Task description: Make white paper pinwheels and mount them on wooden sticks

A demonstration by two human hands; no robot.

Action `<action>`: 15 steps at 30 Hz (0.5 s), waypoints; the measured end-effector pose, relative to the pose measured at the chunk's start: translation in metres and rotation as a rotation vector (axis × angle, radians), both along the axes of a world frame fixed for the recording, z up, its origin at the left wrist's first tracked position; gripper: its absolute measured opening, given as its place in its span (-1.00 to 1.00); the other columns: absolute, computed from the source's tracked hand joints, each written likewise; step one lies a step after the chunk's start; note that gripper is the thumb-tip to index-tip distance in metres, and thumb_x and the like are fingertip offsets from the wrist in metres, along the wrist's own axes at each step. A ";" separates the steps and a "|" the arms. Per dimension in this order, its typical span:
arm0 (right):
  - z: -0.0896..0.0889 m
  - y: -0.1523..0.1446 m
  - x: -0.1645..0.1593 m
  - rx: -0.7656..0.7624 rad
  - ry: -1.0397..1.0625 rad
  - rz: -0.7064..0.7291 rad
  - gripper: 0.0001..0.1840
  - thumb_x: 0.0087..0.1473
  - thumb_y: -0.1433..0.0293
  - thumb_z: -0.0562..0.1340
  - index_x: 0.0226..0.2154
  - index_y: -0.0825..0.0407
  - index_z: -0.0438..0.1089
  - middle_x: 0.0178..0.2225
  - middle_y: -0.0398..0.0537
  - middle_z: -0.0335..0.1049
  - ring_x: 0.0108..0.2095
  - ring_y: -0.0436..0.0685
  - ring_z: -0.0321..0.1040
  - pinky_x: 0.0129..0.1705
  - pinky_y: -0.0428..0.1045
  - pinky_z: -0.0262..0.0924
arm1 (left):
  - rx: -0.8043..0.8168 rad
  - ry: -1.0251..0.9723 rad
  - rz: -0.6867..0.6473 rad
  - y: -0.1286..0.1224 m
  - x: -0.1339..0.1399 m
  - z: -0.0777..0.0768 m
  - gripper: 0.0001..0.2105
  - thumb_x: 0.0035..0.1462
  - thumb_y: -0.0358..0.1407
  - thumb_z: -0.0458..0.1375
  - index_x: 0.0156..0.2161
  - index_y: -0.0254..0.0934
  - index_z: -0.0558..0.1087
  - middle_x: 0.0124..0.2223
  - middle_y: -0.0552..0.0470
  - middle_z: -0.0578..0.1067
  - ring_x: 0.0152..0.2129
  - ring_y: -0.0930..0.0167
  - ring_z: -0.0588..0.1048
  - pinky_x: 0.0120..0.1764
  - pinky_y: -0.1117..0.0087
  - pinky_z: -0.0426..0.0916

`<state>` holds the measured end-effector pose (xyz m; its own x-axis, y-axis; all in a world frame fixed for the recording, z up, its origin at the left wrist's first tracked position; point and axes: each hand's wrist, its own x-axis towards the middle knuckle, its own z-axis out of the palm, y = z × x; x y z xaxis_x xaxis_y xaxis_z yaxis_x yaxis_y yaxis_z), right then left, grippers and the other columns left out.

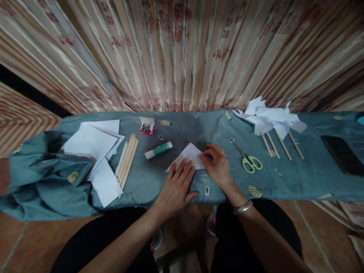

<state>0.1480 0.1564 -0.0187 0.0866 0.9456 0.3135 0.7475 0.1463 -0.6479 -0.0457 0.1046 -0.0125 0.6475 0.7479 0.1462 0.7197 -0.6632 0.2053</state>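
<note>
Both hands work a folded white paper [189,155] lying flat at the middle of the surface [313,178], near its front edge. Left hand [176,187] lies flat, fingers [182,170] spread and extended, pressing down on the paper's near-left part. Right hand [217,165] sits at the paper's right edge, fingers curled and pinching that edge, it looks like, though the exact contact is partly hidden.

The paper is folded to a rough triangle, its point aimed toward the back edge of the surface, long side running roughly left to right, tilted slightly. Likely very light, thin, floppy and easy to crease or tear; it would slide on the cloth unless held down. Best taken by a free edge or corner while the other palm pins it.

Around it: glue stick [158,150] just left of the paper, lying at a slant; a bundle of wooden sticks [127,161] and a stack of white sheets [91,146] toward the left end; small red box of pins [147,126] near the back edge; scissors [248,159] just right of the right hand; paper pinwheels [270,119] on sticks toward the back right; dark phone [342,154] at the right end.
</note>
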 end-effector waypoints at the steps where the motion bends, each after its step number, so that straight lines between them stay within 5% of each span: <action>1: 0.000 0.000 0.000 0.006 -0.006 -0.001 -0.83 0.14 0.31 0.18 -0.38 0.01 0.46 -0.01 0.14 0.44 0.04 0.28 0.31 0.12 0.23 0.19 | 0.001 0.002 0.003 0.000 0.000 0.000 -0.32 0.26 0.05 -0.02 0.31 -0.41 0.12 0.35 -0.29 0.18 0.34 0.07 0.03 0.29 -0.08 -0.06; 15: 0.002 0.004 -0.002 -0.010 -0.041 -0.014 -0.86 0.13 0.35 0.18 -0.41 0.01 0.42 -0.02 0.16 0.43 0.01 0.29 0.30 0.09 0.22 0.21 | -0.024 -0.007 0.018 0.001 0.002 -0.002 -0.30 0.25 0.08 -0.03 0.31 -0.42 0.14 0.34 -0.31 0.20 0.34 0.07 0.05 0.29 -0.07 -0.06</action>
<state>0.1461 0.1599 -0.0165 0.0869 0.9474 0.3080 0.7754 0.1298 -0.6180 -0.0440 0.1054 -0.0149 0.6329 0.7627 0.1332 0.7299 -0.6451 0.2261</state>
